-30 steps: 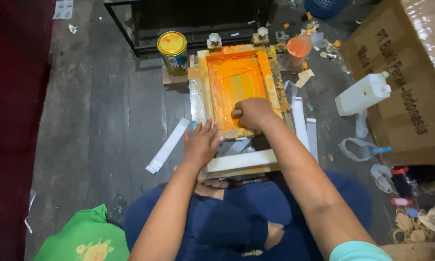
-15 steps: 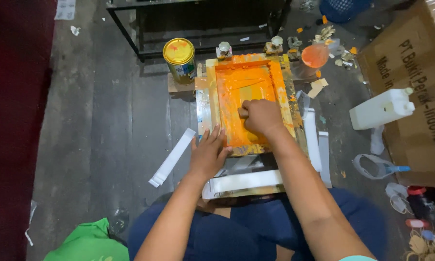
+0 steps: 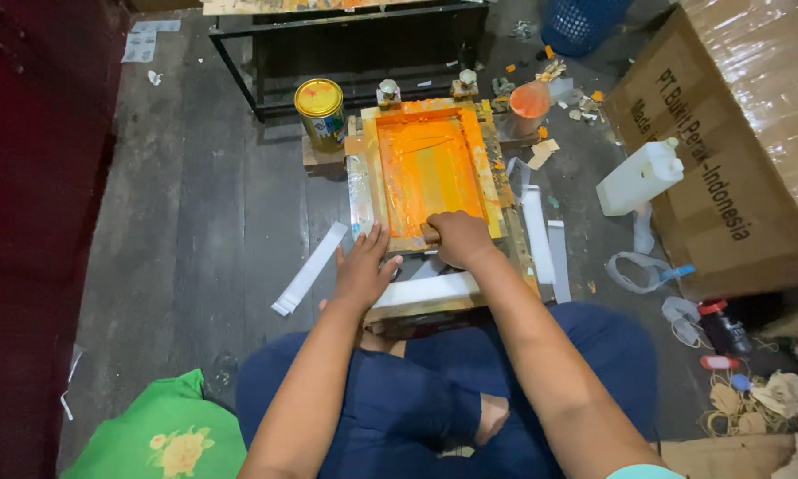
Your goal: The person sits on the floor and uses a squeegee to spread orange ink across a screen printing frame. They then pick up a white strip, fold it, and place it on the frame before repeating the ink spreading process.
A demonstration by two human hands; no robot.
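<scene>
Head view looks down on a person sitting cross-legged on the floor (image 3: 195, 231) at a wooden printing frame (image 3: 430, 168) smeared with orange ink. Right hand (image 3: 457, 238) is closed in a fist around a scraper whose handle barely shows, at the near edge of the inked screen. Left hand (image 3: 363, 266) lies flat and spread on the frame's near left corner, pressing it down. Ink coats the whole screen with a paler streak down the middle, so this pull looks close to its end; lifting the frame seems still to come. White paper strips (image 3: 309, 268) lie on both sides of the frame. A yellow-lidded tin (image 3: 320, 112) stands just beside the far left corner, an orange cup (image 3: 529, 105) near the far right. A white jug (image 3: 640, 177) and a cardboard box (image 3: 727, 151) crowd the right side; a green cloth (image 3: 164, 435) lies by the left knee.
</scene>
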